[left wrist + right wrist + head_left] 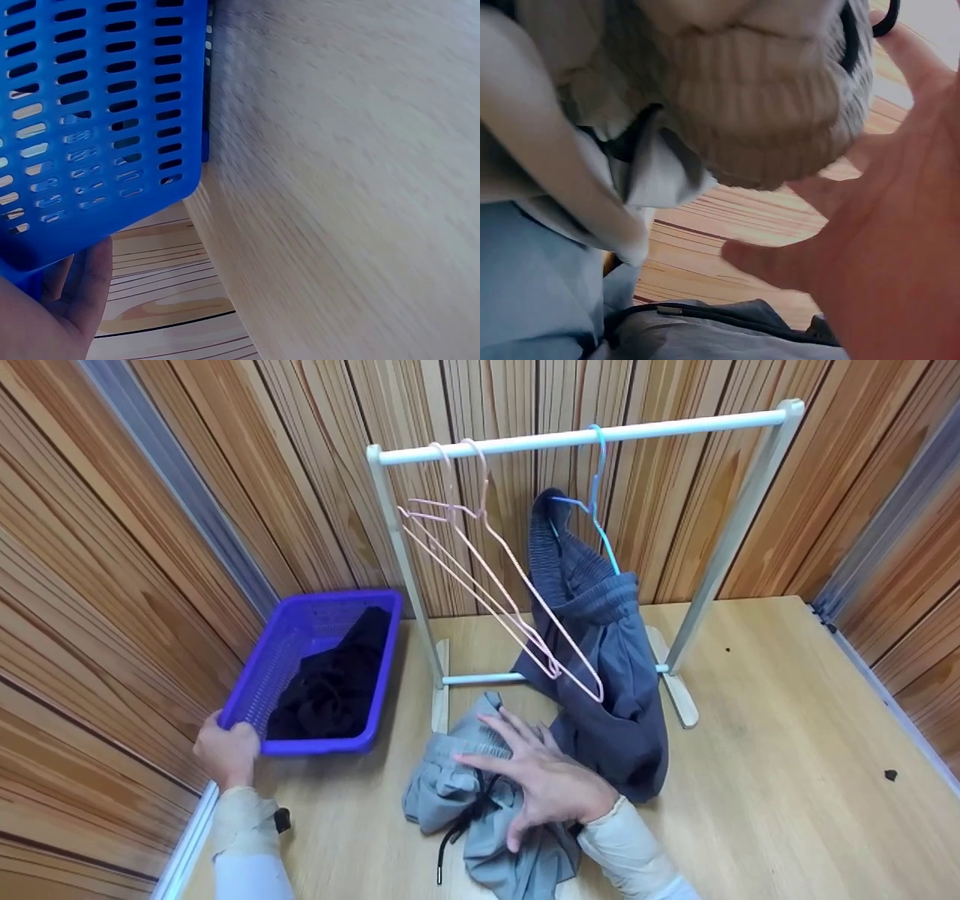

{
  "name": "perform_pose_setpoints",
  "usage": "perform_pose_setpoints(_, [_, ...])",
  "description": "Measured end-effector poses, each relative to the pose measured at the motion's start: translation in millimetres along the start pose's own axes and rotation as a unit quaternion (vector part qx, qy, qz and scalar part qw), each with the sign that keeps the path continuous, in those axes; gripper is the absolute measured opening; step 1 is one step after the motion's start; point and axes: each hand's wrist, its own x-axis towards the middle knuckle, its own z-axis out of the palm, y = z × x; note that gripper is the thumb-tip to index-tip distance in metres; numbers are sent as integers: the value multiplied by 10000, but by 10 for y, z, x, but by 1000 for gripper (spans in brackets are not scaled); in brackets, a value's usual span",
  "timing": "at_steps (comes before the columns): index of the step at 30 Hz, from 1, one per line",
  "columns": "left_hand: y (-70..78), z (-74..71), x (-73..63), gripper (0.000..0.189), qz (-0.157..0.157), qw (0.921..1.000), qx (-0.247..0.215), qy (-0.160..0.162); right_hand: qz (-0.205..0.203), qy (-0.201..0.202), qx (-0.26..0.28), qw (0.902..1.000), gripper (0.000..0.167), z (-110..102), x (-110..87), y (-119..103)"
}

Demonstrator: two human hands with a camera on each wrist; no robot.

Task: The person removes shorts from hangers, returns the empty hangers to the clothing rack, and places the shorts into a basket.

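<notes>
My left hand [229,750] grips the near left corner of a purple plastic basket [315,746], its thumb over the rim. In the left wrist view the slotted basket wall [124,112] looks blue, with fingers [90,285] at its edge. Black clothing [330,690] lies crumpled inside the basket. Over a pair of light grey drawstring pants [442,780], my right hand [551,784] spreads its fingers wide. These pants lie bunched on the wooden surface, black cord trailing. The right wrist view shows the spread hand [900,217] beside the elastic waistband [757,112].
A white clothes rack [697,424] stands behind the grey pants. From its bar hang two bare pink hangers [487,517] and a blue hanger [600,510] carrying dark grey pants [615,682]. Wood-patterned walls [322,472] close in the back and sides. A small black bit [890,775] lies at right.
</notes>
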Motion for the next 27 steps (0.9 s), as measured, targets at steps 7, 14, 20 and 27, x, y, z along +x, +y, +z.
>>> perform_pose_setpoints(7, [10,3,-4,66,-81,9999,50,-38,862,-834,4,9928,138,134,25,69])
perform_pose_setpoints(14, [5,6,-14,65,-12,10000,12,26,1252,-1391,-573,9807,145,257,114,54])
perform_pose_setpoints(20, [-2,21,-28,63,8,10000,24,23,1349,-1611,-1199,9703,137,349,172,26])
perform_pose_setpoints(27, [-7,2,-6,65,-40,10000,21,-5,867,-1057,-1441,9801,98,425,209,44])
